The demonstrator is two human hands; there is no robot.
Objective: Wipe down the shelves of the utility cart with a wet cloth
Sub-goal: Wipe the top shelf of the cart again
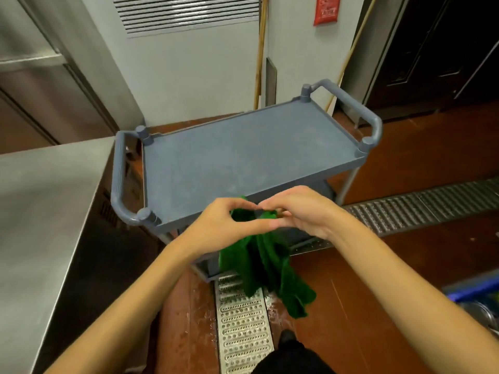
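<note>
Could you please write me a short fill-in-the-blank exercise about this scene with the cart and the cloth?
1. The left hand and the right hand together hold a ____ cloth.
2. The grey utility cart has a handle at ____ ends.
3. The stainless steel counter stands on the person's ____ side.
Missing words: green, both, left.

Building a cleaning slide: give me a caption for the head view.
Left hand and right hand pinch a hanging green cloth before the top shelf of the grey utility cart.
</note>
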